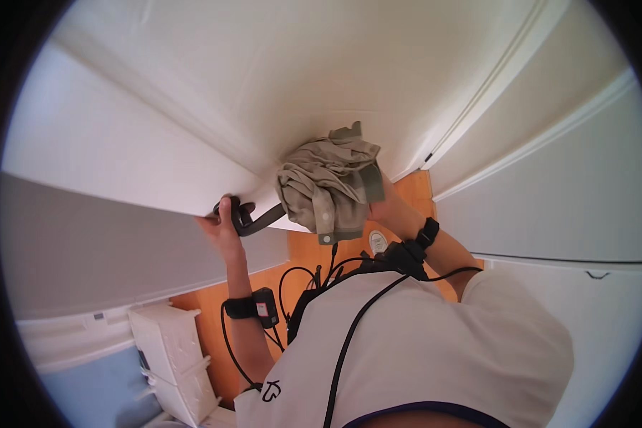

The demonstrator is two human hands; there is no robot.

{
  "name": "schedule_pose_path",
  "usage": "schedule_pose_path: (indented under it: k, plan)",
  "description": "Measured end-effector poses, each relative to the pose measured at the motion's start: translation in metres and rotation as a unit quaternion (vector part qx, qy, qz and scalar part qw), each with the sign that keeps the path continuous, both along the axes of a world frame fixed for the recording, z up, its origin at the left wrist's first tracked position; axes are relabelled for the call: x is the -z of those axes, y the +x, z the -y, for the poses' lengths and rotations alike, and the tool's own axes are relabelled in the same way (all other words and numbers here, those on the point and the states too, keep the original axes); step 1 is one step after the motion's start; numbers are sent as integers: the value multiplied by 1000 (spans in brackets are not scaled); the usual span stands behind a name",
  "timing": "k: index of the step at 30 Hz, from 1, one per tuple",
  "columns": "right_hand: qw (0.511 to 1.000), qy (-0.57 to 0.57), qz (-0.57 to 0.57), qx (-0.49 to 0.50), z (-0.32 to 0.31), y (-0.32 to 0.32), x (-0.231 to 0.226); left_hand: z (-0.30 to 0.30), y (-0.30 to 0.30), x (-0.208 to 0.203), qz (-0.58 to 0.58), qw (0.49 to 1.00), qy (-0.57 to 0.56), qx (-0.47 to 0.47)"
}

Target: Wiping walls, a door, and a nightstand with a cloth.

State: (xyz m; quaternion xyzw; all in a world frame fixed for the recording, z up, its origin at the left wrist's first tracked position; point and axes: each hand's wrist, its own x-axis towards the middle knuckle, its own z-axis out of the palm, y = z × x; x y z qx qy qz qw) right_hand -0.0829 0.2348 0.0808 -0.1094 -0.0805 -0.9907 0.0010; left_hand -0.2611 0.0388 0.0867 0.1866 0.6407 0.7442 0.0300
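At the edge of a white door (143, 135), my left hand (225, 230) is closed at the dark door handle (264, 220). Its thumb points up beside the handle, and its other fingers are mostly hidden. My right hand (379, 208) holds a crumpled grey-beige shirt (321, 182) bunched up against the door. A buttoned cuff and darker greenish edges show on the shirt. The cloth covers most of that hand's fingers. The far end of the handle runs behind the shirt.
White panels (549, 200) stand on the right. Orange wood floor (264, 282) shows below, with a small round white object (378, 241) on it. A white plastic storage unit (170, 342) sits at lower left. Black cables (357, 314) hang across my front.
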Motion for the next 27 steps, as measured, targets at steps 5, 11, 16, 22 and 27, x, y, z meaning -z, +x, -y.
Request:
schedule_pose_path:
  k: [5,11,16,22,27]
  plan:
    - [933,307,147,116,15,-13,-20,9,24,16,-230,911,-252,-233]
    - [876,457,88,-130,38,-52,-43,10,76,-40,-340,925,-166,44]
    - [676,712,93,-166,76,-79,-78,47,58,-13,-275,953,-124,-33]
    - [785,585,80,-188,90,-90,-52,98,53,3,4,969,212,-128]
    - [658,724,-14,-208,107,-95,-62,134,51,19,-18,956,241,-167]
